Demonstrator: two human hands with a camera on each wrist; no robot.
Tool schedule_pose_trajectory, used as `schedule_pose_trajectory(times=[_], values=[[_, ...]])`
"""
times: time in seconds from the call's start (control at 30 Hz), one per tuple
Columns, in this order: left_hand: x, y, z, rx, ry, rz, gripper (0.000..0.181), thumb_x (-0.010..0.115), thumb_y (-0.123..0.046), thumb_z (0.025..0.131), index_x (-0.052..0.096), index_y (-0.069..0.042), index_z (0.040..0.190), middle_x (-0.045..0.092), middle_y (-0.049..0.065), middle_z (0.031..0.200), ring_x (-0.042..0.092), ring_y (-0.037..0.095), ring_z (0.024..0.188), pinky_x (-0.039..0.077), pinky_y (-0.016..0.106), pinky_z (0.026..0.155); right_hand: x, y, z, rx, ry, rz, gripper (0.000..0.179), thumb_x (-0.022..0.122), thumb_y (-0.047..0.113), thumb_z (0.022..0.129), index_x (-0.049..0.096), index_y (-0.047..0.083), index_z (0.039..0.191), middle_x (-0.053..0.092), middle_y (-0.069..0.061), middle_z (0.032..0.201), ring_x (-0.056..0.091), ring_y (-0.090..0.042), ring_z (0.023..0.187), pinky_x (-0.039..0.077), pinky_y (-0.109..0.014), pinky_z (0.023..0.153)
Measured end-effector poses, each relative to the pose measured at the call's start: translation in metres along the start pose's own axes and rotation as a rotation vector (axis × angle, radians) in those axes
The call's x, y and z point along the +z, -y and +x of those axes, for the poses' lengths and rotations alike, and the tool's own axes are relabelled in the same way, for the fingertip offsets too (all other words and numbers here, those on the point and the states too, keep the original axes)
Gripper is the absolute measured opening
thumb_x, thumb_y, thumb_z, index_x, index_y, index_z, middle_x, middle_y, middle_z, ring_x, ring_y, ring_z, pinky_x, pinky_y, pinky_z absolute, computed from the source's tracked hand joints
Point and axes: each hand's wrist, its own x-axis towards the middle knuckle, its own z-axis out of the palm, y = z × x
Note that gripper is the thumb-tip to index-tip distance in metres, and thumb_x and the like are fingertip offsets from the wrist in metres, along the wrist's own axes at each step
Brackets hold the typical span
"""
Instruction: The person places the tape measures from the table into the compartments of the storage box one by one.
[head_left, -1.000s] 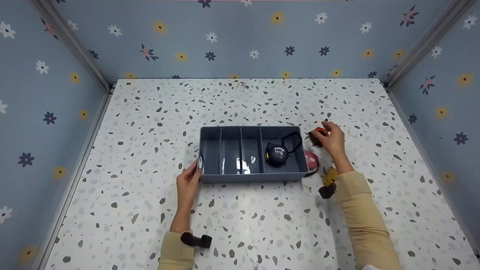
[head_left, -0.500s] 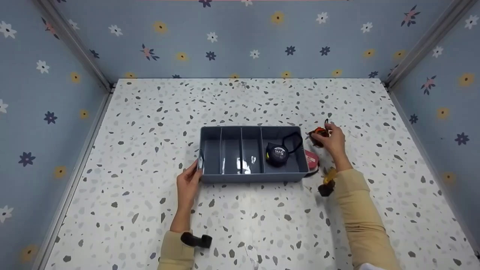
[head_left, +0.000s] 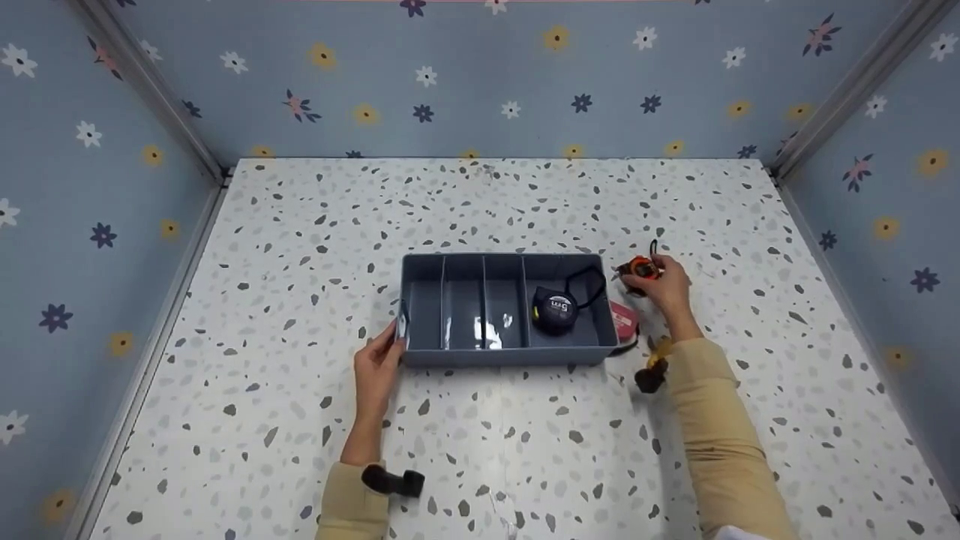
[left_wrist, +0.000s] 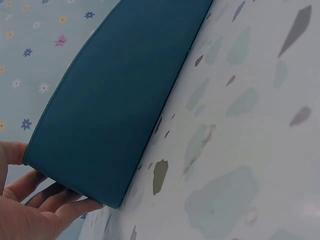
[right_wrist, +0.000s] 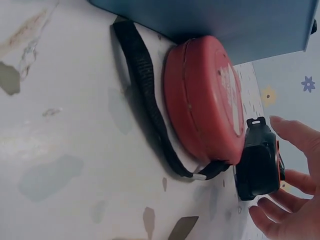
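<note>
While the speckled tabletop carries the divided box, the left grip grasps the box's left end — light, steady pressure should do there. To the right of that box, the right grip pinches the orange-and-black tape measure, with the red tape measure close by the box's end wall. Handling it well seems to need a firm hold on the case — fingers clear of the red one's black strap.

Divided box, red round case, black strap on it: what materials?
Divided box: likely hard plastic, smooth and semi-gloss; thin rigid walls, bright reflections inside.
Red round case: probably plastic, satin; soft highlights and a seam along its side.
Black strap: apparently woven webbing, matte; ribbed texture, loose curve; fibre type unclear.
</note>
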Motion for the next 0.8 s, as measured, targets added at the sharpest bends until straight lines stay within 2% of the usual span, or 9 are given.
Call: schedule_pose_trajectory(times=[0.27,0.43,0.57,0.63,0.73,0.8], values=[[0.000,-0.001,0.000,0.000,0.007,-0.006,0.035,0.052,0.002,0.085,0.052,0.004,0.119,0.053,0.019,0.119,0.050,0.031,0.108,0.044,0.013,0.075,0.005,-0.002,0.002,0.004,-0.003,0.024,0.071,0.071,0.020,0.074,0.036,-0.005,0.130,0.041,-0.024,0.127,0.040,-0.033,0.115,0.034,-0.040,0.095],[0.000,0.002,0.001,0.001,0.001,-0.002,0.036,0.051,0.003,0.083,0.051,0.006,0.119,0.053,0.021,0.119,0.050,0.031,0.108,0.045,0.017,0.077,0.007,-0.003,0.002,-0.005,-0.026,0.021,0.069,0.071,0.017,0.074,0.037,-0.005,0.129,0.042,-0.025,0.126,0.040,-0.034,0.115,0.034,-0.040,0.095],[-0.003,0.018,0.005,0.046,0.024,-0.024,0.036,0.055,-0.007,0.085,0.052,0.001,0.120,0.053,0.017,0.120,0.050,0.024,0.109,0.045,0.019,0.081,0.009,-0.005,0.003,-0.014,-0.047,0.035,0.066,0.070,0.014,0.074,0.039,-0.005,0.128,0.043,-0.024,0.125,0.041,-0.034,0.115,0.035,-0.040,0.095],[-0.003,0.019,0.006,0.040,0.026,-0.019,0.037,0.055,-0.007,0.085,0.051,0.001,0.121,0.052,0.017,0.122,0.050,0.024,0.110,0.044,0.024,0.086,0.009,-0.005,0.003,-0.017,-0.054,0.034,0.064,0.070,0.013,0.074,0.039,-0.005,0.127,0.043,-0.025,0.125,0.041,-0.034,0.115,0.035,-0.040,0.095],[-0.004,0.034,0.012,0.064,0.011,-0.005,0.037,0.056,-0.010,0.085,0.053,-0.001,0.121,0.054,0.013,0.120,0.052,0.020,0.108,0.044,0.024,0.085,0.010,-0.006,0.004,-0.016,-0.064,0.031,0.063,0.070,0.012,0.074,0.040,-0.005,0.127,0.044,-0.025,0.123,0.041,-0.033,0.114,0.035,-0.040,0.095],[-0.004,0.037,0.014,0.057,0.008,0.014,0.037,0.056,-0.009,0.085,0.053,-0.001,0.121,0.054,0.013,0.120,0.051,0.020,0.108,0.044,0.025,0.085,0.011,-0.006,0.004,-0.013,-0.073,0.030,0.062,0.070,0.012,0.074,0.041,-0.005,0.127,0.045,-0.024,0.123,0.042,-0.033,0.114,0.035,-0.040,0.095]])
